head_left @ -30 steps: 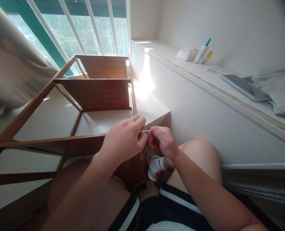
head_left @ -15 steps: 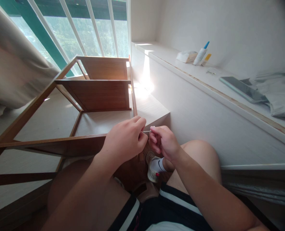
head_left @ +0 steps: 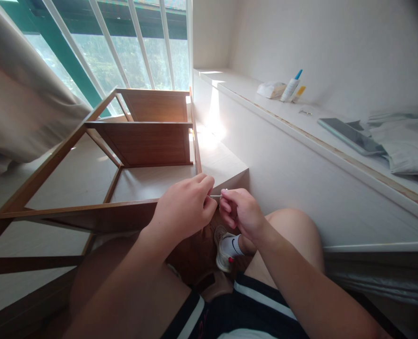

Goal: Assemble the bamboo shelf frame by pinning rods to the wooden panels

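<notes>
Lt-colored ledge unit (head_left: 286, 183): biggest item, runs along R side of both hands, top surface above R hand's level in view. Brown wooden frame (head_left: 148, 145) w/ panels: beyond & L of L hand; one long rail runs up to L hand's fingers, near panel edge passes behind L wrist side. Window (head_left: 127, 52) w/ white bars: far beyond hands, past frame's far end. Curtain (head_left: 25, 94): far L of hands, bunched. Dark shorts (head_left: 223, 315) w/ white stripes: below hands, nearest the body.

L hand (head_left: 185, 202): fingers curled in, back of hand to cam; contact side hidden, can't tell if clamped on rod, frame or both. R hand (head_left: 242, 212): just R of L hand, small gap between; thumb + index pinched on R end of rod, other fingers loosely bent.

Pale cloth (head_left: 403, 141): on ledge, far R of R hand. Dark flat device (head_left: 350, 136): same ledge, betw cloth & R hand. Shoe (head_left: 223, 254), lt colored w/ red bit: on floor below gap betw hands. On ledge beyond R hand: white packet (head_left: 271, 90), blue-tipped tube (head_left: 290, 88), yellow-capped tube (head_left: 299, 93), small metal pc (head_left: 305, 112).

Thin metal rod (head_left: 216, 196): spans gap betw hands, approx horiz; L end goes out of sight at L fingers.
</notes>
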`<move>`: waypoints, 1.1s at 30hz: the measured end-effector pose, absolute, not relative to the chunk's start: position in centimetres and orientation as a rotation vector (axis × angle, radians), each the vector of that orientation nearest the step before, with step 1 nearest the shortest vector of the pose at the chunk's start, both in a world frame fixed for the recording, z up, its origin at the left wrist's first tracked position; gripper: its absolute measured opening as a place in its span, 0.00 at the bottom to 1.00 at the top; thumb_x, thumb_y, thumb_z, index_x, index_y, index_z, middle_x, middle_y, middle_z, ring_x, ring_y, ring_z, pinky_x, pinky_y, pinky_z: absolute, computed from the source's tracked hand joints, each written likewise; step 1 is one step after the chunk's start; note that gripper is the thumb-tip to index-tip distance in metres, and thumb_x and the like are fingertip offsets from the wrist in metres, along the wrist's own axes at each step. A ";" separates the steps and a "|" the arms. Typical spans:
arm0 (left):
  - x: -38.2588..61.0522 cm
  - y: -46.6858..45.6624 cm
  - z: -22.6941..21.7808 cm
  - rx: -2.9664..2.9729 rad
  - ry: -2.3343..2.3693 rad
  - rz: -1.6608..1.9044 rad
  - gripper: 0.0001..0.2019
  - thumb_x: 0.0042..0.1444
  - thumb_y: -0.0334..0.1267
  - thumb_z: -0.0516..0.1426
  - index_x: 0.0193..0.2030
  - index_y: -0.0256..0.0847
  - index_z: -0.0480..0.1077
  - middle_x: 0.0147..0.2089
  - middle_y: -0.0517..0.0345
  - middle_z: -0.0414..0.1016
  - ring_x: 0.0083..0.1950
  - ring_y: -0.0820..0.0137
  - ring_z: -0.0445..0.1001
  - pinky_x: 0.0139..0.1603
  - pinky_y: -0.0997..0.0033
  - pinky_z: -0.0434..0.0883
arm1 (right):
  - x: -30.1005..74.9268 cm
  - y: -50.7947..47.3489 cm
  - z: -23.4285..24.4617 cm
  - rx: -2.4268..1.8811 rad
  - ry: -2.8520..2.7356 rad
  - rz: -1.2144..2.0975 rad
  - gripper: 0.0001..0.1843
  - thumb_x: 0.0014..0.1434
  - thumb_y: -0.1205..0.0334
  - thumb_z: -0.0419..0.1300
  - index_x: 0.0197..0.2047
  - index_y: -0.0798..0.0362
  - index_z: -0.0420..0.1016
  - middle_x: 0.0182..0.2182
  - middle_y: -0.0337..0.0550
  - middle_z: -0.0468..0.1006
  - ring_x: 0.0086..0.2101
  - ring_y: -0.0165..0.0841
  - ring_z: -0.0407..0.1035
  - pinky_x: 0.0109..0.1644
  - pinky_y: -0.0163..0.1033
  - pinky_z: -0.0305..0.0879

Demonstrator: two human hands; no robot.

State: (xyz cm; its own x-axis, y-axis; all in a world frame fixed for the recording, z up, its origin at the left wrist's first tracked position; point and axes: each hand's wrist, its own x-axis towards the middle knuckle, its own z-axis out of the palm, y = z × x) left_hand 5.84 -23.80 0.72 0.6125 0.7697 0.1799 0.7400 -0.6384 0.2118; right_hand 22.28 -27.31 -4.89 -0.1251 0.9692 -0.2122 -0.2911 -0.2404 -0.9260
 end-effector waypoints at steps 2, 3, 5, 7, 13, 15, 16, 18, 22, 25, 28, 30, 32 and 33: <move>5.9 -23.8 0.7 2.717 1.280 0.385 0.02 0.58 0.34 0.49 0.34 0.45 0.59 0.36 0.61 0.68 0.30 0.68 0.63 0.29 0.65 0.52 | 22.2 -27.3 -4.9 -1.084 -0.922 1.570 0.25 0.64 0.52 0.53 0.18 0.53 0.61 0.08 0.34 0.61 0.09 0.24 0.53 0.15 0.32 0.39; 5.9 -23.8 0.7 2.718 1.282 0.384 0.02 0.58 0.34 0.49 0.34 0.45 0.59 0.36 0.61 0.68 0.31 0.68 0.63 0.29 0.65 0.52 | 22.2 -27.3 -4.9 -1.081 -0.924 1.566 0.25 0.64 0.52 0.53 0.18 0.53 0.61 0.08 0.34 0.61 0.09 0.24 0.53 0.15 0.32 0.39; 5.9 -23.8 0.7 2.720 1.284 0.380 0.02 0.58 0.34 0.49 0.34 0.45 0.59 0.36 0.61 0.68 0.31 0.68 0.63 0.29 0.65 0.52 | 22.2 -27.3 -5.0 -1.078 -0.927 1.561 0.25 0.64 0.52 0.53 0.18 0.53 0.61 0.08 0.34 0.60 0.09 0.24 0.53 0.16 0.32 0.39; 5.9 -23.8 0.7 2.723 1.284 0.375 0.02 0.58 0.35 0.49 0.34 0.45 0.59 0.36 0.61 0.68 0.32 0.67 0.64 0.29 0.64 0.53 | 22.2 -27.2 -5.0 -1.073 -0.923 1.559 0.25 0.64 0.53 0.53 0.18 0.53 0.61 0.08 0.33 0.59 0.10 0.24 0.53 0.16 0.32 0.39; 5.9 -23.8 0.8 2.721 1.286 0.364 0.02 0.58 0.35 0.49 0.35 0.45 0.60 0.36 0.60 0.69 0.32 0.67 0.65 0.29 0.64 0.53 | 22.2 -27.2 -4.9 -1.062 -0.909 1.570 0.24 0.64 0.54 0.53 0.17 0.53 0.61 0.08 0.33 0.58 0.09 0.24 0.54 0.15 0.32 0.38; 5.9 -23.8 0.8 2.723 1.286 0.361 0.02 0.58 0.35 0.49 0.35 0.45 0.60 0.36 0.60 0.69 0.32 0.67 0.65 0.29 0.64 0.53 | 22.2 -27.2 -4.9 -1.060 -0.904 1.572 0.24 0.64 0.54 0.53 0.17 0.53 0.61 0.08 0.33 0.58 0.09 0.25 0.54 0.15 0.32 0.38; 5.9 -23.8 0.8 2.723 1.286 0.359 0.02 0.58 0.35 0.49 0.35 0.45 0.60 0.36 0.60 0.69 0.32 0.67 0.65 0.29 0.64 0.53 | 22.2 -27.2 -4.9 -1.060 -0.904 1.573 0.25 0.64 0.54 0.53 0.17 0.53 0.60 0.08 0.33 0.58 0.09 0.25 0.54 0.15 0.32 0.38; 5.8 -23.8 0.8 2.723 1.288 0.360 0.02 0.58 0.35 0.49 0.35 0.45 0.60 0.36 0.60 0.69 0.33 0.67 0.66 0.29 0.64 0.53 | 22.2 -27.2 -5.0 -1.062 -0.902 1.575 0.25 0.64 0.54 0.53 0.17 0.53 0.60 0.08 0.33 0.58 0.09 0.25 0.54 0.15 0.32 0.38; 5.8 -23.9 0.7 2.723 1.284 0.363 0.02 0.58 0.35 0.49 0.35 0.45 0.61 0.36 0.60 0.69 0.33 0.67 0.66 0.29 0.64 0.53 | 22.3 -27.1 -5.0 -1.048 -0.901 1.582 0.24 0.64 0.55 0.53 0.17 0.53 0.60 0.08 0.33 0.58 0.09 0.25 0.54 0.16 0.32 0.39; 5.9 -23.8 0.7 2.725 1.287 0.362 0.02 0.58 0.35 0.49 0.35 0.45 0.61 0.36 0.60 0.69 0.32 0.67 0.66 0.29 0.65 0.53 | 22.3 -27.0 -5.0 -1.045 -0.904 1.583 0.24 0.64 0.55 0.52 0.17 0.53 0.60 0.08 0.33 0.58 0.09 0.25 0.53 0.16 0.32 0.39; 6.0 -23.8 0.8 2.725 1.285 0.360 0.02 0.58 0.34 0.49 0.35 0.45 0.61 0.36 0.60 0.69 0.32 0.67 0.66 0.29 0.65 0.53 | 22.3 -27.0 -5.0 -1.048 -0.897 1.580 0.24 0.64 0.55 0.53 0.17 0.53 0.60 0.08 0.33 0.58 0.09 0.24 0.53 0.16 0.32 0.38; 6.0 -23.8 0.8 2.727 1.282 0.358 0.02 0.58 0.34 0.49 0.35 0.45 0.61 0.37 0.60 0.70 0.33 0.67 0.67 0.29 0.65 0.53 | 22.3 -26.9 -5.0 -1.044 -0.894 1.581 0.24 0.63 0.56 0.53 0.17 0.53 0.60 0.08 0.33 0.58 0.09 0.24 0.53 0.16 0.32 0.38; 5.9 -23.8 0.9 2.730 1.281 0.358 0.02 0.59 0.34 0.49 0.35 0.44 0.61 0.37 0.60 0.70 0.33 0.67 0.67 0.29 0.64 0.53 | 22.3 -26.8 -5.1 -1.038 -0.900 1.583 0.24 0.63 0.56 0.53 0.17 0.52 0.60 0.08 0.33 0.58 0.09 0.24 0.53 0.15 0.32 0.37; 5.9 -23.8 0.9 2.731 1.280 0.359 0.02 0.59 0.35 0.49 0.35 0.44 0.62 0.37 0.59 0.70 0.33 0.67 0.68 0.29 0.64 0.54 | 22.4 -26.8 -5.1 -1.035 -0.904 1.583 0.24 0.63 0.55 0.53 0.17 0.52 0.60 0.08 0.33 0.58 0.09 0.24 0.53 0.15 0.33 0.38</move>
